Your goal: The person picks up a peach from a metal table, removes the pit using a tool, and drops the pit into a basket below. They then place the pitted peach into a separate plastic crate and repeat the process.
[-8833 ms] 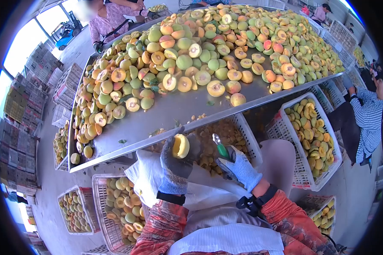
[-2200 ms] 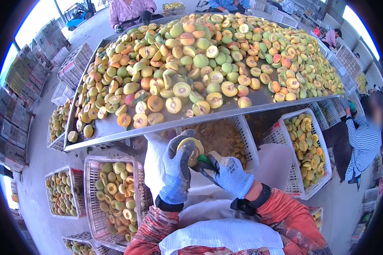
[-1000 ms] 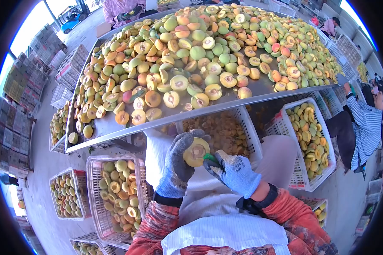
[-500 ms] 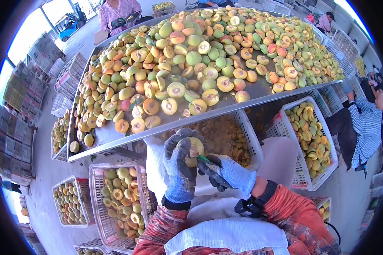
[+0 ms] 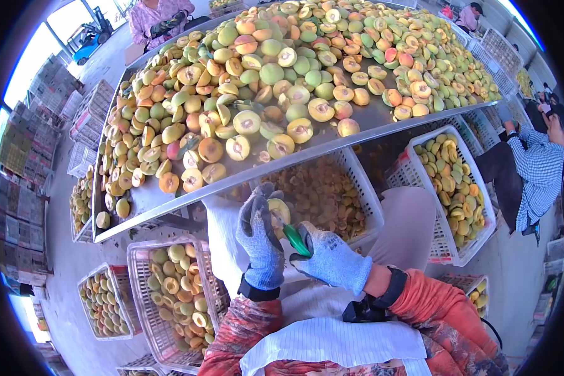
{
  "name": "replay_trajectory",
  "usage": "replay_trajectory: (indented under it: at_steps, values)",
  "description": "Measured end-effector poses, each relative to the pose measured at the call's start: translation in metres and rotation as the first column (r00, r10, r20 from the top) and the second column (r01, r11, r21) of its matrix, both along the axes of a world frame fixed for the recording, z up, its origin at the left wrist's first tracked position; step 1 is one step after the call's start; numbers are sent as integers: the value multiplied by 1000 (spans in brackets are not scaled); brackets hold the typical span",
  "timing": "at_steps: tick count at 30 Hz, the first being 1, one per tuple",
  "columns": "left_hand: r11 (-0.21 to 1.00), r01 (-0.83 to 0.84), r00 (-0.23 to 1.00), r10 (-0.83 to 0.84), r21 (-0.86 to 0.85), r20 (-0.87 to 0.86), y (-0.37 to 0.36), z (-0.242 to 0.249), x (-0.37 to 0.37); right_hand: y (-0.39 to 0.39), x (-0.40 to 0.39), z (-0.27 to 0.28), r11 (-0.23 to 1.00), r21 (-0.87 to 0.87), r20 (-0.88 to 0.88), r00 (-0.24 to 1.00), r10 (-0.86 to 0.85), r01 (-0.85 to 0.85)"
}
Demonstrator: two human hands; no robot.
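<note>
Holding pale yellow-green fruit half [image 5: 278, 207] in blue-and-grey knit-gloved L hand [image 5: 261, 235], ctr of frame, w/ fingers wrapped round it. Gripping green-handled metal tool [image 5: 296, 240] in matching gloved R hand [image 5: 335, 254], w/ fingers clamped on handle & tip near cut face; can't tell if touching. Flanked by pinkish-white slatted plastic crate [image 5: 135, 294], lower L, & white slatted plastic crate [image 5: 429, 232], R, both w/ fruit halves. Backed by broad silver metal table [image 5: 232, 172] bearing green-orange fruit heap [image 5: 282, 72], upper frame. Includes, far upper L, person in pink patterned top [image 5: 156, 22].
</note>
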State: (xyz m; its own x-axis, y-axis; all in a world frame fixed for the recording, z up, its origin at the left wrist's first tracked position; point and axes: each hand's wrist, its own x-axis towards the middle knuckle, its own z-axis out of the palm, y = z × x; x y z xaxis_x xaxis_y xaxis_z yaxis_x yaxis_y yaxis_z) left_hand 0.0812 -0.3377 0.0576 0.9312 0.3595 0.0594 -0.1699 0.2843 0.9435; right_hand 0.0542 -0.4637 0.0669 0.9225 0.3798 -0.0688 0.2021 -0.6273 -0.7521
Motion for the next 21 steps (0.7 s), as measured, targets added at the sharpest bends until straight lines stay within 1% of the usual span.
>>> replay_trajectory:
  at_steps: [2,3,4,5,6,8,9,10,11,12,13,14,15,16,17,18,20,21]
  values:
    - [1000,8,1000,-8,-27,-10,2,-2,-1,2,-3,-4,992,123,38,999,10,-15]
    - [995,49,997,-54,-88,-53,5,-6,0,1,-1,-4,992,125,35,999,9,-13]
    - [985,89,990,-104,-150,-94,8,-12,1,-2,3,-3,998,-34,40,997,59,-58]
    - [934,196,954,-252,-300,-161,15,-15,5,-5,4,-3,976,-192,32,994,109,-101]
    - [934,198,953,-255,-299,-164,15,-17,3,-6,6,-1,977,-190,30,994,106,-98]
    - [932,203,960,-249,-300,-125,15,-14,2,-6,7,5,956,-241,25,984,178,-167]
    - [952,165,968,-207,-258,-144,13,-13,2,-5,6,5,957,-238,22,984,176,-166]
    - [952,165,967,-207,-258,-147,11,-10,1,-3,5,6,976,-159,13,988,152,-148]
    - [984,100,985,-119,-146,-128,9,-6,-1,-2,4,8,989,-81,2,992,128,-128]
    - [999,31,994,-34,-34,-99,7,0,-2,-2,4,9,989,-80,0,992,127,-127]
    - [995,100,990,-100,-2,-104,9,9,-4,-2,3,11,989,-56,5,991,134,-134]
    - [995,104,989,-103,-2,-109,14,5,0,-3,2,11,990,-32,11,990,141,-140]
    - [963,237,946,-259,-128,-196,23,-2,4,-6,1,9,991,-28,4,991,134,-134]
    - [901,345,874,-411,-263,-259,26,-6,6,-9,2,8,978,-94,18,982,186,-183]
    - [887,351,860,-432,-299,-271,26,-5,6,-12,5,8,959,-161,32,970,240,-232]
    - [887,356,858,-435,-295,-273,23,-1,7,-12,8,10,961,-157,33,972,234,-227]
    - [928,290,930,-331,-234,-162,14,10,6,-14,15,19,968,32,-93,963,252,-250]
    - [929,288,929,-330,-234,-165,14,19,7,-16,20,30,967,33,-96,963,254,-252]
